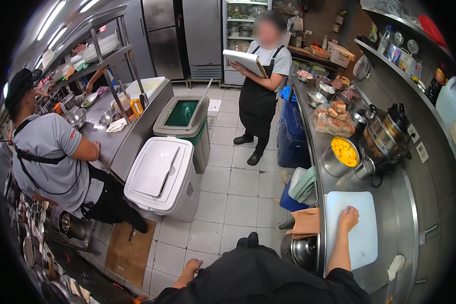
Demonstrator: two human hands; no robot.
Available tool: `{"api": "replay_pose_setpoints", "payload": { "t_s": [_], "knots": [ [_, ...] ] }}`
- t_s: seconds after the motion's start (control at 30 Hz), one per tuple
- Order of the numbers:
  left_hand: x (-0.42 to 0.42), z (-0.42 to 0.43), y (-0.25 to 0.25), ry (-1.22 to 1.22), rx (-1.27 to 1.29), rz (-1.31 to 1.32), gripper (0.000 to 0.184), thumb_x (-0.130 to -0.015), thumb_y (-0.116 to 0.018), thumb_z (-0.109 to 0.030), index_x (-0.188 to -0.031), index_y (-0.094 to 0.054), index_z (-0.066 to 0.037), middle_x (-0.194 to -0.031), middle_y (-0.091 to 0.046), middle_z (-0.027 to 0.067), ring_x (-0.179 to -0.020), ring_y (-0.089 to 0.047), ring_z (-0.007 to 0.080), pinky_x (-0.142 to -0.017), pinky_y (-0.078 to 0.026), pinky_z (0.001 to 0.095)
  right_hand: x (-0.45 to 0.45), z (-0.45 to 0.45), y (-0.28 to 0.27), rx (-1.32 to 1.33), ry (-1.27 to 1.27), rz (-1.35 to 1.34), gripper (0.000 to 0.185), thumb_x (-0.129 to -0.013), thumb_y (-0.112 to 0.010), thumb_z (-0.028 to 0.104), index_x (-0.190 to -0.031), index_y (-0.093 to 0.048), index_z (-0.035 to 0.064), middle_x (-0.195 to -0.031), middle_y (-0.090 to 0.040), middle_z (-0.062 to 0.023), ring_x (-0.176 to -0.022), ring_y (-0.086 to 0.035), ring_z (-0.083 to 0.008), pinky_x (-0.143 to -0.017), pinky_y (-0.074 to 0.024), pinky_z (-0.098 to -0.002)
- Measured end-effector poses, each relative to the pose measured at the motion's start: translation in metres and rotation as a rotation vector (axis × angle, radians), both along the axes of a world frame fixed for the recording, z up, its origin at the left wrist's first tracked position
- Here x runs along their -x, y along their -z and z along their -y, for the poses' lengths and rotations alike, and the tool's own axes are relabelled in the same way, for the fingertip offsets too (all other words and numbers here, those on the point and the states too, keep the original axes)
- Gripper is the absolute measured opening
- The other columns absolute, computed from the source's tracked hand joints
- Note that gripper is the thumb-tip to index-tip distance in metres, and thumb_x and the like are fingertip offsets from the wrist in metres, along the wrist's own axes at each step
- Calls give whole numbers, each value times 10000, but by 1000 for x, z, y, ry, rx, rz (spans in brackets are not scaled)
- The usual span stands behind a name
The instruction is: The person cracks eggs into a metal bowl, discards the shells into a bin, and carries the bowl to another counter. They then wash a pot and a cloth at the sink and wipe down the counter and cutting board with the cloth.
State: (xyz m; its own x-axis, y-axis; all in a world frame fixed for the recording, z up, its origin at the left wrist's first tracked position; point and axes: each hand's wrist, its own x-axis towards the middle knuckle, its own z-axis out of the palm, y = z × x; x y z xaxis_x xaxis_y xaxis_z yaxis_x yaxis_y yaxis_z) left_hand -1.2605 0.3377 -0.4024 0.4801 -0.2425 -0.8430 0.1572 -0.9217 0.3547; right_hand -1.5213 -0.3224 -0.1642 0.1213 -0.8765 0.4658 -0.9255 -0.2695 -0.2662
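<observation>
My right hand [348, 219] rests on a white cutting board [357, 247] on the steel counter to my right. Its fingers are curled into a loose fist, and nothing shows in them. Low over the tiled floor at my left side hangs my left hand [191, 266], loosely closed, with no object visible in it. Past the board stands a steel pot [341, 157] filled with yellow pieces. An orange cloth [306, 222] drapes over the counter's edge beside the board, and a crumpled white cloth [395, 266] lies to its right.
Ahead, a person [262, 83] in a black apron holds a clipboard. Another person [55, 147] stands at the left counter. A white lidded bin [159, 169] and a green-grey bin [181, 116] border the aisle. Bagged bread [334, 117] and a large steel cooker [387, 133] sit farther along the right counter.
</observation>
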Motion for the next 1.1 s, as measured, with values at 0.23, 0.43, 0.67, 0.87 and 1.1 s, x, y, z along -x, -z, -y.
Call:
{"api": "replay_pose_setpoints", "payload": {
  "t_s": [0.23,0.43,0.67,0.87,1.1],
  "knots": [
    [-1,4,0,27,-5,4,533,-941,-551,-447,-1090,-652,54,-902,-712,196,-704,-709,340,-620,-580,441,2,3,3,11,-8,0,232,-849,-607,159,-1063,-669,95,-1143,-637,-78,-1122,-550,-293,-950,-423,-463],
    [3,6,3,17,17,30,538,-935,-556,-440,-1133,-643,52,-971,-704,210,-793,-708,353,-631,-587,447,2,1,1,12,-2,6,227,-847,-607,155,-1058,-671,103,-1133,-636,-75,-1118,-551,-290,-948,-428,-461],
    [2,14,-21,-14,20,17,542,-935,-555,-428,-1145,-629,66,-1021,-689,226,-807,-694,362,-635,-588,458,-1,-2,-3,8,14,11,233,-849,-600,155,-1060,-679,96,-1138,-637,-63,-1122,-547,-270,-957,-414,-437],
    [1,13,-9,-8,39,48,520,-933,-571,-437,-1082,-643,56,-949,-702,204,-741,-697,346,-634,-582,450,1,1,-2,-10,12,15,229,-843,-597,145,-1049,-683,95,-1136,-639,-65,-1115,-551,-269,-950,-417,-434],
    [-4,6,37,-59,79,-63,527,-920,-593,-459,-1069,-656,42,-880,-711,196,-702,-700,336,-625,-570,447,2,4,2,3,8,27,218,-834,-624,153,-1040,-671,98,-1123,-628,-70,-1109,-549,-281,-940,-422,-454]
  ]
}}
